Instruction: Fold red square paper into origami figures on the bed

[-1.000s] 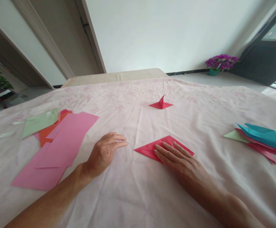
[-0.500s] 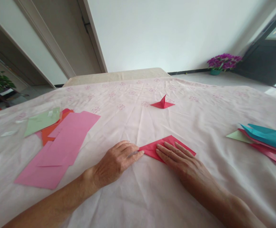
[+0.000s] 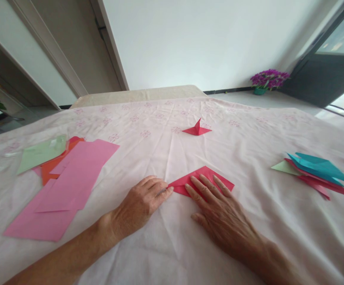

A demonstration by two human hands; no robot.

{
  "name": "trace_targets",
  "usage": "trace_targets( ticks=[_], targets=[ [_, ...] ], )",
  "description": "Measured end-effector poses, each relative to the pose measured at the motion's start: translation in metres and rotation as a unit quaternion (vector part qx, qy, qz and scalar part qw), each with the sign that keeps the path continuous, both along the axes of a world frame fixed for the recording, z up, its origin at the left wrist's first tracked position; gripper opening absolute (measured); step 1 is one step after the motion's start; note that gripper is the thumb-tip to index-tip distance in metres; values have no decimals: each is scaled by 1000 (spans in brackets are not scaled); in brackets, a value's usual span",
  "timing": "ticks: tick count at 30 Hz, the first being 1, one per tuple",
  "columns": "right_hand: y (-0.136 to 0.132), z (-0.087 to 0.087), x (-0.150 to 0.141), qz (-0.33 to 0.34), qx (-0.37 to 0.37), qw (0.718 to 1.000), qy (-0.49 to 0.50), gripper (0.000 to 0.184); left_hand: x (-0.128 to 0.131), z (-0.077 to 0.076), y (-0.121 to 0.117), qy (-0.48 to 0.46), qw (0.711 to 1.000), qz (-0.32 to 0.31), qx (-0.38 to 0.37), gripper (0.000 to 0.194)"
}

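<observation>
A folded red paper (image 3: 207, 171), kite-like in outline, lies flat on the cloth in front of me. Its narrow left tip is pinched between the thumb and fingers of my left hand (image 3: 144, 200). My right hand (image 3: 219, 206) rests flat over the paper's middle and lower edge, fingers spread and thumb out on the cloth, so part of the paper is hidden. Beyond both hands stands a small red folded paper piece (image 3: 197, 130) with one point sticking up.
Pink paper sheets (image 3: 71, 178) lie at the left beside orange paper (image 3: 48, 171) and a light green sheet (image 3: 43, 153). Folded blue paper (image 3: 323, 166) tops a small pile at the right. A pale patterned tablecloth (image 3: 148, 150) covers the table.
My right thumb has come out from beside the fingers, and the right hand's fingers have shifted slightly over the paper. The left hand keeps its pinch. The whole view has turned slightly right.
</observation>
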State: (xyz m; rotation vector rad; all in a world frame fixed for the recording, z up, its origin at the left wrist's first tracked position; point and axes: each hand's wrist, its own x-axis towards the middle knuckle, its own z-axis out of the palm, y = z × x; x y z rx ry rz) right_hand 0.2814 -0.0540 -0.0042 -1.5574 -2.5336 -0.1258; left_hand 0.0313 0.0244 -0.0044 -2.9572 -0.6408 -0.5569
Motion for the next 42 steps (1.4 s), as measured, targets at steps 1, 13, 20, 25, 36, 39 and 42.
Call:
trace_targets(
  ticks=[1,13,20,25,36,39,42],
  targets=[
    [-1,-3,0,2,13,1000,-9,58,0,-1,0,1,1000,4,2,38],
    [-2,-13,14,-10,50,998,-34,64,35,10,-12,-16,999,34,-4,33],
    [-6,-13,16,-16,56,998,-32,62,48,-7,-24,62,994,47,-71,68],
    [-13,-10,8,-29,68,997,-18,67,33,-12,-29,69,994,60,-53,67],
    [-43,-1,30,-44,-42,998,-19,62,11,-7,-36,73,993,53,-73,62],
    [-49,11,47,-132,-60,989,-17,56,-4,-7,-38,47,991,45,-113,59],
    [-50,20,47,-184,-49,982,19,53,-5,-11,-38,-55,983,98,-146,54]
  ],
)
